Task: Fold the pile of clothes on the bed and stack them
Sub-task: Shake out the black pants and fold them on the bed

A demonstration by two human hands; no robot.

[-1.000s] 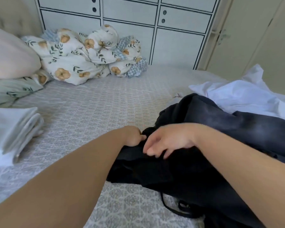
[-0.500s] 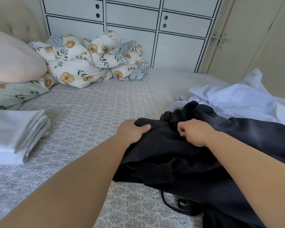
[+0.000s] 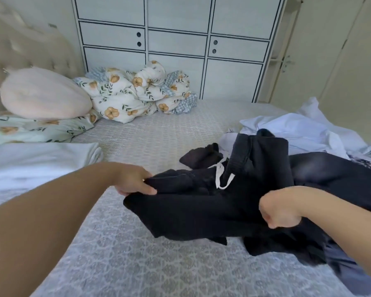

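- A person's left hand (image 3: 135, 182) pinches one edge of a black garment (image 3: 201, 206), while the right hand (image 3: 280, 213) is balled into a fist around a bunch of the same cloth.
- The two hands, close together on the fabric a second ago, now sit well apart, and the cloth hangs stretched between them, partly lifted off the bed (image 3: 137, 264).
- A white drawstring (image 3: 222, 179) now shows at a ribbed waistband, which suggests trousers or shorts pulled free of the heap.
- The rest of the pile (image 3: 334, 174), dark pieces under a pale blue shirt (image 3: 291, 133), lies just behind and to the right, untouched.
- Folded white laundry (image 3: 43, 159) waits in a stack at the left edge of the bed, so the task looks partly done, with this item likely next to be spread flat and folded.
- Farther back, a pink pillow (image 3: 43, 93) and a bundled floral quilt (image 3: 135, 91) rest near white cabinets (image 3: 176, 46).
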